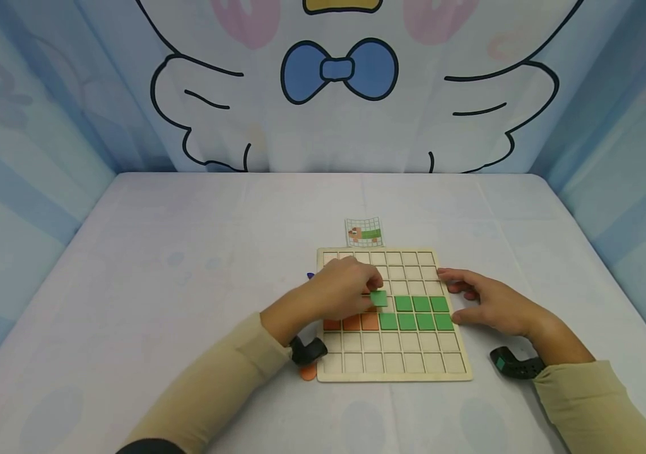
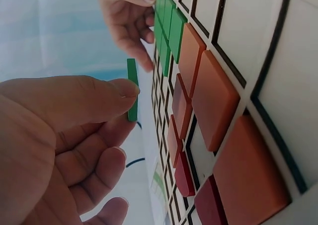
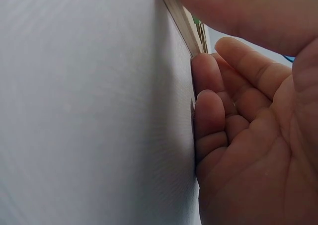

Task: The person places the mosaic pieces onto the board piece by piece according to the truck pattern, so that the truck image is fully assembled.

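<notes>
My left hand (image 1: 342,287) pinches a square green tile (image 1: 378,298) between thumb and finger, over the middle of a pale wooden grid board (image 1: 397,378). In the left wrist view the tile stands edge-on, raised above the board's surface. Two rows of green tiles (image 1: 425,321) fill cells toward the right side, with orange tiles (image 1: 351,323) to their left. Dark red tiles (image 2: 211,200) show beyond the orange ones in the left wrist view. At the board's right edge rests my right hand (image 1: 493,302), thumb and fingers spread along the rim, fingers loosely bent.
Behind the board lies a small gridded picture card (image 1: 364,232) with an orange and green animal. An orange piece (image 1: 308,372) peeks out at the board's lower left corner, and a purple bit (image 1: 310,275) sticks out by its left edge. Printed curtains surround the white table.
</notes>
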Motion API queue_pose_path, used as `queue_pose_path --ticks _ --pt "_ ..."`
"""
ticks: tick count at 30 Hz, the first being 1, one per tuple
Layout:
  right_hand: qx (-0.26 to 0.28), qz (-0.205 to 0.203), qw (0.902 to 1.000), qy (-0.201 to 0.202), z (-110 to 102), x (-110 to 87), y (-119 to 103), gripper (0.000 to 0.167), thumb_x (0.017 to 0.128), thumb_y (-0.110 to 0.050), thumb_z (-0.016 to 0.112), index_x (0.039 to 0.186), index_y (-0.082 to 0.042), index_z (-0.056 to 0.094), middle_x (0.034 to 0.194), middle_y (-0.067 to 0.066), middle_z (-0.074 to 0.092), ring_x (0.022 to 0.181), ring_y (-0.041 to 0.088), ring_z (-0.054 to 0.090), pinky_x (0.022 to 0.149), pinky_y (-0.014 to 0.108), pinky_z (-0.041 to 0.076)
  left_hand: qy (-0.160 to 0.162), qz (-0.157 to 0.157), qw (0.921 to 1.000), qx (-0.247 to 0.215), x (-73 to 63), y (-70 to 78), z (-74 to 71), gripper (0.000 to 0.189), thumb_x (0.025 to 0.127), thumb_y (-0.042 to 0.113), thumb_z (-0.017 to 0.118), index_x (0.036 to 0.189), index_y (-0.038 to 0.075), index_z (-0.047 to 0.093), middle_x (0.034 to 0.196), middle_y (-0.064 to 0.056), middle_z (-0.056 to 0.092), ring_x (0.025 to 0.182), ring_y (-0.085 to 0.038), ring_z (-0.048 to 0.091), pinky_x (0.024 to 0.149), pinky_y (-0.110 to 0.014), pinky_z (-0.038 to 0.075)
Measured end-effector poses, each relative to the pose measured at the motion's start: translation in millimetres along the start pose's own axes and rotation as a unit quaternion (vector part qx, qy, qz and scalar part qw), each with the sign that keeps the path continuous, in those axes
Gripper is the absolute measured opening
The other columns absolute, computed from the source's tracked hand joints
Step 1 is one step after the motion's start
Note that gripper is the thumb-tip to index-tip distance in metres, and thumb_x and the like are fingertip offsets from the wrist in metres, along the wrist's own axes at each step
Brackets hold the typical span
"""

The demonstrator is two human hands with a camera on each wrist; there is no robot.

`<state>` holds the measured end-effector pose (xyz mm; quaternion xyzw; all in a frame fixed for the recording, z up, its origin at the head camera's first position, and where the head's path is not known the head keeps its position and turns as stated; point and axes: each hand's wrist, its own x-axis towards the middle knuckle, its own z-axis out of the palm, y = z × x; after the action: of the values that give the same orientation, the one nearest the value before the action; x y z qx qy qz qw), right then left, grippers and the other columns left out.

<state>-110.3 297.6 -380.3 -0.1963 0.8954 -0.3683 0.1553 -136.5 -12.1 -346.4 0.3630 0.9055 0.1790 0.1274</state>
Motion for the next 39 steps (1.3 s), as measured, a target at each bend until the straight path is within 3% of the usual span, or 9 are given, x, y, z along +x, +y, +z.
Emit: queue_pose_path --ticks 12,22,29,39 --pt "-0.003 0.003 1.0 0.003 -1.0 -0.2 0.3 0.073 0.084 -0.015 0.08 0.148 -0.004 0.045 0.147 0.013 0.048 0.12 0.023 0.05 0.095 0.016 0.035 -0.009 -0.006 0.9999 0.008 7.4 5.3 3.6 0.03 0.091 0.02 0.072 0.12 0.014 0.07 0.109 0.007 0.07 0.1 -0.011 0.059 0.088 -0.029 0.046" --pt "0.001 0.007 1.0 0.001 -1.0 1.4 2.5 0.073 0.084 -0.016 0.08 0.148 -0.005 0.045 0.147 0.012 0.048 0.119 0.012 0.049 0.096 0.013 0.034 -0.013 -0.011 0.9996 0.021 10.1 7.3 6.1 0.029 0.09 0.019 0.071 0.119 0.015 0.071 0.109 0.007 0.07 0.097 -0.01 0.061 0.084 -0.03 0.047" --pt "0.003 0.006 1.0 -0.001 -1.5 0.3 1.4 0.074 0.084 -0.016 0.08 0.148 -0.004 0.044 0.147 0.013 0.049 0.121 0.022 0.05 0.096 0.015 0.034 -0.018 -0.015 0.9996 0.013 11.0 8.1 6.4 0.029 0.091 0.019 0.071 0.12 0.015 0.071 0.111 0.007 0.07 0.101 -0.011 0.061 0.085 -0.03 0.047" --pt "0.009 0.007 0.9999 -0.002 -1.0 0.2 2.2 0.075 0.084 -0.016 0.08 0.148 -0.003 0.044 0.147 0.014 0.048 0.121 0.025 0.05 0.096 0.015 0.035 -0.018 -0.013 0.9997 0.012 11.8 8.2 8.8 0.026 0.093 0.017 0.069 0.119 0.016 0.071 0.109 0.007 0.069 0.101 -0.012 0.059 0.084 -0.031 0.046"
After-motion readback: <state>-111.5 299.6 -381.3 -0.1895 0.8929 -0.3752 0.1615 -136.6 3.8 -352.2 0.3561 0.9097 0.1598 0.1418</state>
